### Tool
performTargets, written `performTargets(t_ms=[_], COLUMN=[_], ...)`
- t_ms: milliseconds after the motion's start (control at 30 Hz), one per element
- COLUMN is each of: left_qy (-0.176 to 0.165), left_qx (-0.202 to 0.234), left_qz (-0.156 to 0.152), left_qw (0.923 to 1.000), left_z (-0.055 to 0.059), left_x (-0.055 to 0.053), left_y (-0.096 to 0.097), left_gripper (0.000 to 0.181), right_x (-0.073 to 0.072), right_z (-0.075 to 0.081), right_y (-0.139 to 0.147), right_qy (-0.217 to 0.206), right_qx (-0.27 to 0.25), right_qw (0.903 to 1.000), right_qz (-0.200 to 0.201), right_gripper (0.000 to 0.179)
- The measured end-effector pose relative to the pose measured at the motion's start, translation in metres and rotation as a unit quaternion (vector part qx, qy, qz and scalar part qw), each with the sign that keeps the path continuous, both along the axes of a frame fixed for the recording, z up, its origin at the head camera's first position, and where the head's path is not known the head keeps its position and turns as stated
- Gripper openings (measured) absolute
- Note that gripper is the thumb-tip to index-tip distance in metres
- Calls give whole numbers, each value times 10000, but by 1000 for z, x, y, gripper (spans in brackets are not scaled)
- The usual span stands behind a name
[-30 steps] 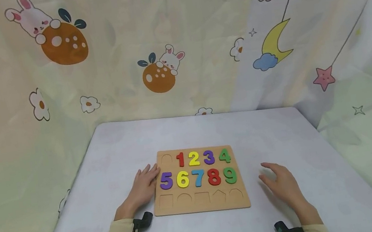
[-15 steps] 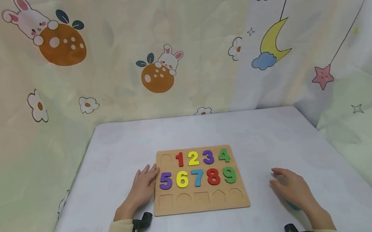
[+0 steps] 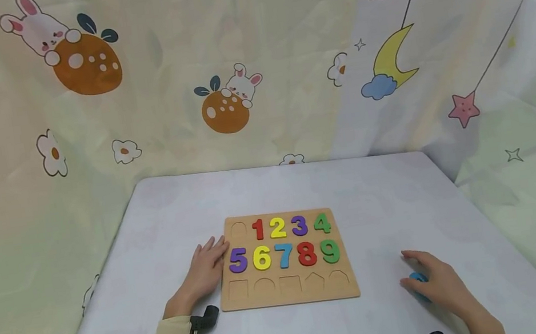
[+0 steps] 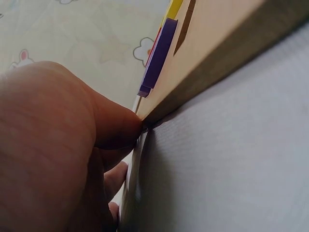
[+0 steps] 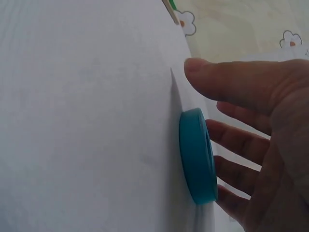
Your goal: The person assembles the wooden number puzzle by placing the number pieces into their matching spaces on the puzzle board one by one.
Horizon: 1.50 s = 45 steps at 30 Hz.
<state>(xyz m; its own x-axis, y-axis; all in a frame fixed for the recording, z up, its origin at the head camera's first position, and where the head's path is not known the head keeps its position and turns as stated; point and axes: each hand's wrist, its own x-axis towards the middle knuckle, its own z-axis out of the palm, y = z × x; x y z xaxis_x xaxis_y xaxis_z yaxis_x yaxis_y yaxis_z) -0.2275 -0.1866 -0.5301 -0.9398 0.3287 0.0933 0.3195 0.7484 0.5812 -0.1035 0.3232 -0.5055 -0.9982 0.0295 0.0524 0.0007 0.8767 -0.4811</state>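
A wooden number puzzle board lies on the white table, its raised numerals 1 to 9 in two rows. A rounded recess at its top left holds no piece. My left hand rests at the board's left edge, fingers extended, thumb touching that edge in the left wrist view. Right of the board, my right hand hovers around a blue rounded puzzle piece, which looks like a 0. Thumb and fingers are spread apart; the piece lies on the table, and finger contact with it is unclear.
Along the board's bottom row run several shallow outlined recesses. The white table reaches back to a printed cloth backdrop. A black wrist camera sits on the left sleeve.
My right hand has moved right and toward me, away from the board. The blue piece, hidden at first, now shows between thumb and fingers. My left hand stays put.
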Motion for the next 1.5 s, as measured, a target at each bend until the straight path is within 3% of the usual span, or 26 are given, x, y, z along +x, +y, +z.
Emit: performTargets(t_ms=[200, 333, 867, 1500], left_qy=[48, 50, 27, 27], left_qx=[4, -7, -8, -53], left_qz=[10, 35, 40, 25], left_qw=[10000, 10000, 10000, 10000], left_z=[-2, -3, -6, -5], left_x=[-1, -1, -2, -3], left_y=[-1, -2, -3, 0], left_gripper=[42, 42, 43, 43], right_x=[7, 10, 20, 25], right_z=[8, 11, 6, 1], right_y=[6, 8, 14, 18], right_qy=[-871, -1130, -680, -493], right_qx=[-49, -14, -186, -295], right_qw=[9957, 9929, 9975, 9983], right_qz=[298, 380, 75, -134], right_gripper=[97, 97, 80, 73])
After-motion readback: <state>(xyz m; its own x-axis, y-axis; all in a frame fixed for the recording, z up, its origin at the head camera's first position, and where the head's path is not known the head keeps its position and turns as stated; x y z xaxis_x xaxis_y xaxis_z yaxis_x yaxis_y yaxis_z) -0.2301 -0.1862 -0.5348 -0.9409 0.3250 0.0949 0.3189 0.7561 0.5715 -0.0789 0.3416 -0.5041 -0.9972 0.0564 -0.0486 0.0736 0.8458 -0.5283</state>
